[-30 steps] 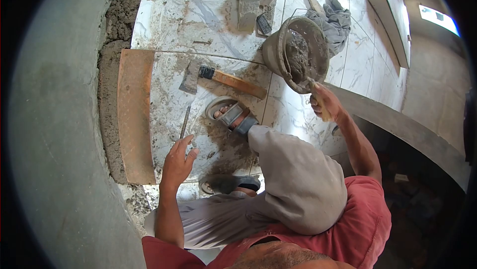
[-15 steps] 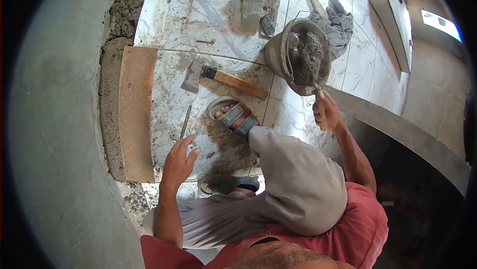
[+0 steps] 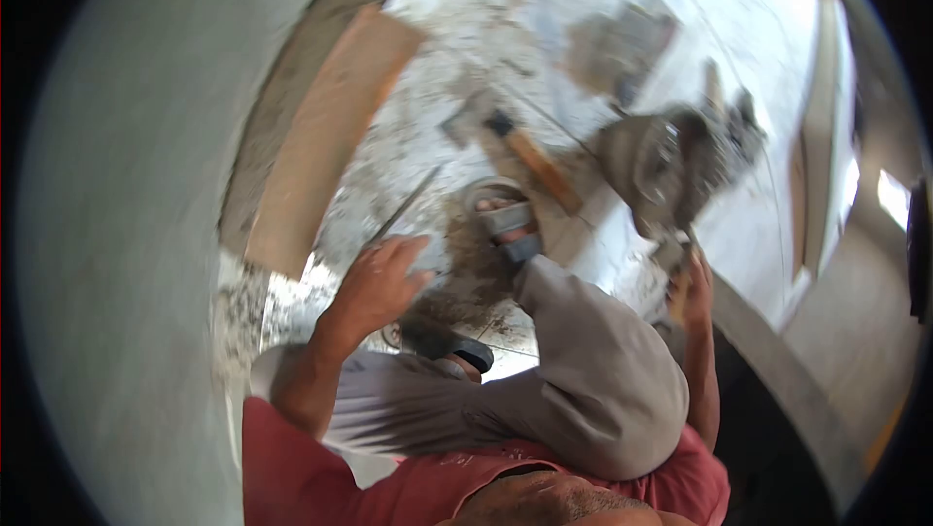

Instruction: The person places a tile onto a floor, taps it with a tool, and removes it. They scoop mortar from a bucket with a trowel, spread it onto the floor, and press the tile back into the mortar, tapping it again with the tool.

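Note:
My right hand (image 3: pixel 694 285) grips a trowel by its pale wooden handle (image 3: pixel 676 305). The trowel's blade is smeared grey and blurred, close to the near rim of the bucket (image 3: pixel 627 162), which holds wet mortar (image 3: pixel 695 167). My left hand (image 3: pixel 381 280) has its fingers stretched out and holds nothing. Just beyond its fingertips a thin dark metal rod (image 3: pixel 408 201) lies on the floor. A hatchet (image 3: pixel 540 169) with a wooden handle lies between the rod and the bucket. Motion blur softens the whole view.
A brown board (image 3: pixel 335 142) lies along the wall at left, beside a strip of mortar (image 3: pixel 282 152). My sandalled foot (image 3: pixel 505 215) stands near the hatchet. Blurred flat tools (image 3: pixel 622 45) lie farther off, and a grey cloth (image 3: pixel 743 128) lies behind the bucket.
The view has tilted, so the floor and things on it appear turned and shifted right. The trowel has come away from the bucket's rim, nearer my knee. My left hand stays open.

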Tool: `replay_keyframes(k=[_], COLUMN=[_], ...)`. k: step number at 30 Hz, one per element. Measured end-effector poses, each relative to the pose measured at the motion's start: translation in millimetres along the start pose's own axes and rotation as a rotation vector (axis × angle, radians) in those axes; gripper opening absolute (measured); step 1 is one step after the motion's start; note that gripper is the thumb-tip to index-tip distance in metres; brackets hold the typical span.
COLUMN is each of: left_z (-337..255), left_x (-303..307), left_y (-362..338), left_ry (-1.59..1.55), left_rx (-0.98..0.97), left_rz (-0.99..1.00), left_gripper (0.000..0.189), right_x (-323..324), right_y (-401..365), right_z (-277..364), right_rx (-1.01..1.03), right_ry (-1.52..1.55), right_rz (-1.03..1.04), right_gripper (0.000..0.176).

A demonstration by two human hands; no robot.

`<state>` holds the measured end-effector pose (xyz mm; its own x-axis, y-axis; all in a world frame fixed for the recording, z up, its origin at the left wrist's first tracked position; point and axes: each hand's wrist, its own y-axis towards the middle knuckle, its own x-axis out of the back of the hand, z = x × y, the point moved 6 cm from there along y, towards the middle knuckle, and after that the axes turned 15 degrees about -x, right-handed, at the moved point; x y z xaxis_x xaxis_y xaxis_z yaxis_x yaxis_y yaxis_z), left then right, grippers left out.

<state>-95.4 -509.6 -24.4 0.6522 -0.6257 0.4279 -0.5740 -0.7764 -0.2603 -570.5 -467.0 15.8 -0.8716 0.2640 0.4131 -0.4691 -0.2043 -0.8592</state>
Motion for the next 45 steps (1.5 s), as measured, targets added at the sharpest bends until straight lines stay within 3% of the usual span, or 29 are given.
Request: replay_keyframes(k=[1, 2, 4, 5, 8, 10, 14, 15, 17, 19, 21, 23, 26, 28, 29, 32, 34, 35, 37, 45], left_z=[-9, -13, -41, -45, -53, -58, -90, -101, -113, -131, -143, -154, -169, -172, -172, -174, -174, -175, -177, -181], left_x=[5, 13, 18, 22, 15, 13, 15, 14, 13, 9, 4, -4, -12, -20, -23, -27, -27, -28, -28, -30], left_y=[-6, -14, -24, -34, -62, -78, -104, -109, -120, -134, -148, -160, -175, -177, -178, -184, -188, -190, -194, -200], left_ry=[0.043, 0.056, 0.033, 0.037, 0.172, 0.210, 0.156, 0.100, 0.144, 0.229, 0.325, 0.409, 0.530, 0.605, 0.642, 0.723, 0.628, 0.574, 0.471, 0.490], left_rx=[-0.066, 0.004, -0.168, -0.137, -0.147, -0.131, -0.165, -0.195, -0.173, -0.194, -0.105, -0.023, 0.084, 0.129, 0.150, 0.170, 0.158, 0.149, 0.128, 0.067], left_rz=[-0.017, -0.059, -0.031, -0.072, 0.123, 0.092, -0.010, -0.016, -0.076, -0.195, -0.245, -0.272, -0.414, -0.374, -0.348, -0.286, -0.321, -0.340, -0.372, -0.402], left_gripper=[0.043, 0.043, 0.044, 0.044, 0.043, 0.044, 0.040, 0.037, 0.033, 0.030, 0.036, 0.041, 0.042, 0.043, 0.044, 0.045, 0.044, 0.044, 0.043, 0.040], right_x=[4, -3, -7, -11, -32, -64, -163, -184, -257, -329, -404, -474, -546, -577, -585, -589, -587, -581, -566, -542], right_y=[1, -8, -23, -32, -53, -65, -89, -79, -95, -89, -106, -132, -155, -174, -179, -192, -187, -183, -174, -117], right_z=[-2, 7, 20, 28, 59, 84, 120, 131, 132, 128, 106, 80, 47, 23, 17, -2, -4, -5, -2, 15], right_rx=[0.001, 0.065, 0.080, 0.097, 0.170, 0.333, 0.437, 0.681, 0.648, 1.091, 0.753, 0.925, 1.098, 1.658, 1.677, 1.861, 1.945, 1.936, 2.137, 2.145], right_ry=[0.030, -0.029, -0.139, -0.177, -0.404, -0.722, -1.076, -1.221, -1.392, -1.635, -1.667, -1.901, -2.030, -1.988, -1.983, -2.091, -2.295, -2.302, -2.153, -1.962], right_rz=[0.052, 0.096, 0.113, 0.143, 0.177, 0.282, 0.482, 0.475, 0.559, 0.820, 0.812, 0.905, 0.852, 1.028, 1.039, 0.871, 0.395, 0.379, 0.219, 0.113], right_gripper=[0.030, 0.030, 0.036, 0.036, 0.039, 0.041, 0.037, 0.037, 0.040, 0.044, 0.044, 0.045, 0.046, 0.047, 0.047, 0.046, 0.047, 0.047, 0.048, 0.052])
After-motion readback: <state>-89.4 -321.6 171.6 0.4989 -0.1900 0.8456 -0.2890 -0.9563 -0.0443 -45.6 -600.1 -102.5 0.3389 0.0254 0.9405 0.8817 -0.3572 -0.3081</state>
